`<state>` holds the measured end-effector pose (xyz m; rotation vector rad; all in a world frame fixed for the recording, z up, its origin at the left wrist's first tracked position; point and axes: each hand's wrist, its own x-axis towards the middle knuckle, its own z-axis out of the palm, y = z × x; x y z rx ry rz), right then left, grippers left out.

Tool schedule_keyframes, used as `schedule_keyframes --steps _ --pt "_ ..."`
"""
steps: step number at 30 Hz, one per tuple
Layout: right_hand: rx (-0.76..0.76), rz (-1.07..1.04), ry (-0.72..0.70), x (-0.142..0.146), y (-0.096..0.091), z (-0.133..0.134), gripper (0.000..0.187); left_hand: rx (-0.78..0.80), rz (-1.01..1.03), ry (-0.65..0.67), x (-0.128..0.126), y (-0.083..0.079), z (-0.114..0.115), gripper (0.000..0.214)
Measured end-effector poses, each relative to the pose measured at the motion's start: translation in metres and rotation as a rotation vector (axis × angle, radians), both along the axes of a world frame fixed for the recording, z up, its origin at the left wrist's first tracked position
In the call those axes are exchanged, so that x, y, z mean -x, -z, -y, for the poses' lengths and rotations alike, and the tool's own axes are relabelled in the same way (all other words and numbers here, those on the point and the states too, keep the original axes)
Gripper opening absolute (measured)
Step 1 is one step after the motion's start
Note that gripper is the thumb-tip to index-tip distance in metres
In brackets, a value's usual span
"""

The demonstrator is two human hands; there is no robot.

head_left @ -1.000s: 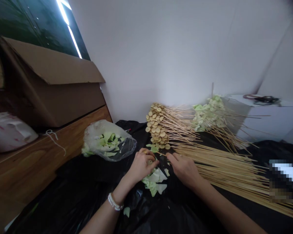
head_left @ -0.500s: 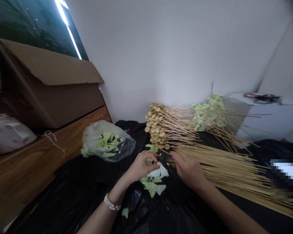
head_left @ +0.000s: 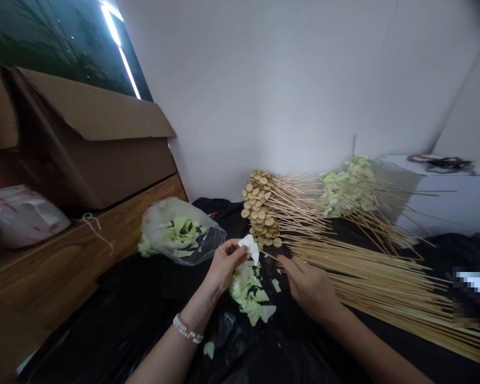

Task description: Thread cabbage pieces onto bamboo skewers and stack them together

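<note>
Two bundles of loaded skewers lie beyond the fingertips: skewers of golden discs (head_left: 260, 208) and skewers of cabbage (head_left: 346, 188). Many bare bamboo skewers (head_left: 384, 285) fan out right of the right hand (head_left: 310, 288), whose fingers seem closed on one skewer (head_left: 271, 256). The left hand (head_left: 224, 265) pinches a pale cabbage piece (head_left: 248, 248). Loose cabbage (head_left: 246, 290) lies just below the fingers; black plastic sheeting (head_left: 136, 298) leaves open room leftward.

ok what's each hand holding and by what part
The left hand pinches a cabbage piece by its lower edge; the right hand appears to hold a skewer along its shaft, tip pointing toward the cabbage.
</note>
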<state>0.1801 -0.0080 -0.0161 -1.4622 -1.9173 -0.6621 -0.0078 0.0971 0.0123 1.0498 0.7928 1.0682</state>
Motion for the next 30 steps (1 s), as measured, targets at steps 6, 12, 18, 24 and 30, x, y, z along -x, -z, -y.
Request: schedule_keyframes --steps 6,12,18,24,30 --pt "0.038 0.044 0.007 0.002 0.004 0.001 0.032 0.051 0.042 0.024 -0.004 -0.002 0.006 0.032" --pt "0.017 0.067 0.045 0.001 0.005 0.0 0.033 -0.03 0.006 0.088 -0.004 -0.001 0.009 0.034" --pt "0.029 0.104 0.052 0.001 0.007 0.0 0.034 -0.135 -0.089 0.056 -0.008 0.001 0.013 0.032" --pt "0.056 0.098 0.081 0.001 0.006 0.0 0.034 -0.182 -0.107 0.011 -0.009 0.001 0.012 0.028" --pt "0.1 0.075 0.094 0.005 0.009 0.001 0.034 -0.285 -0.206 0.025 -0.012 0.002 0.016 0.023"
